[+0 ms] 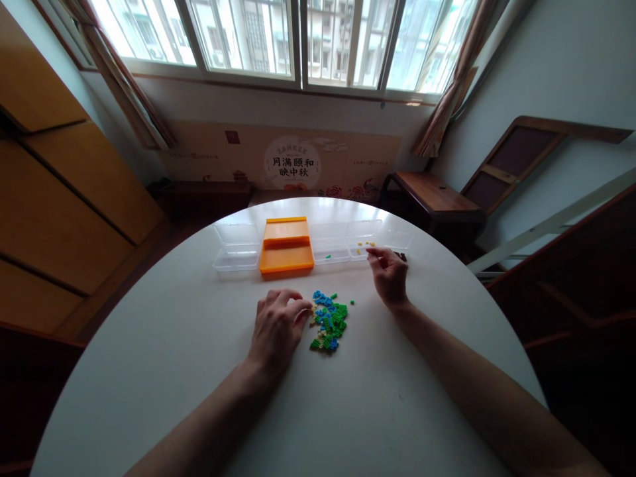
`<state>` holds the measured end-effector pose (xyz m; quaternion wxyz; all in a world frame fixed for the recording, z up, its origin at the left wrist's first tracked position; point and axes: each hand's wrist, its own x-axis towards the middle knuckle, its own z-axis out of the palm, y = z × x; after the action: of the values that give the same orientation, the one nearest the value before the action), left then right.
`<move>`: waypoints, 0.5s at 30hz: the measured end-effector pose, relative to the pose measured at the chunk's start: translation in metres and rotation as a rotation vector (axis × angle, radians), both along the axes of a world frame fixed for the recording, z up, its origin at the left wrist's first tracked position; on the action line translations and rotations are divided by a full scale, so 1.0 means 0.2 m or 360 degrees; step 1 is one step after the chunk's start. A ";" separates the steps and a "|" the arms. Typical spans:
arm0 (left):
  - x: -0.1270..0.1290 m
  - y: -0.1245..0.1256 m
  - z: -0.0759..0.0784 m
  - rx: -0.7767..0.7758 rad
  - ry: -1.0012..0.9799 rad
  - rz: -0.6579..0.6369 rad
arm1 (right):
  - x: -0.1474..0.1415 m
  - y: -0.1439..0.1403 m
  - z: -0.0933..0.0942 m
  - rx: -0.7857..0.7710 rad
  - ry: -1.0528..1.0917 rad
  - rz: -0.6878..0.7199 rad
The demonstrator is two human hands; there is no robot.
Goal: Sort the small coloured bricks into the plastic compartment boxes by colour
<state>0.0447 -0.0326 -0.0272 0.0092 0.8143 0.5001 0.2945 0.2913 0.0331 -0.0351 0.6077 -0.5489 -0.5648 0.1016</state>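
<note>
A small heap of toy building bricks (334, 321) in green, blue and pale yellow lies on the white table. At its left edge is my left hand (278, 324), thumb and forefinger closed beside the pale yellow bricks; what they pinch is too small to make out. My right hand (391, 275) is over the right part of the clear plastic boxes, its fingertips pinched together near several loose yellow bricks (366, 246). Whether a brick is between those fingertips is hidden. One green brick (352, 302) lies apart, right of the heap.
An orange open box (287, 268) stands between a clear box (236, 265) on the left and a clear box (332, 258) with a green piece (328, 256). Dark brown pieces (401, 256) show behind my right hand. The round table (199, 371) curves off at both sides.
</note>
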 end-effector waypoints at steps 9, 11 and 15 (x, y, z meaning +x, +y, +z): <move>0.01 0.00 0.03 0.0080 -0.0079 -0.0079 | -0.16 -0.12 0.05 -0.0228 -0.0200 0.0751; 0.01 -0.01 0.04 0.0151 -0.0151 -0.0093 | -0.20 -0.15 0.06 -0.0345 -0.0209 0.1003; 0.00 -0.02 0.05 0.0334 -0.0261 -0.0131 | -0.27 -0.21 0.08 -0.0462 -0.0155 0.1295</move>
<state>0.0456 -0.0366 -0.0170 -0.0232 0.8038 0.4304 0.4100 0.2372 -0.0088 -0.0200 0.4074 -0.3655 -0.7430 0.3853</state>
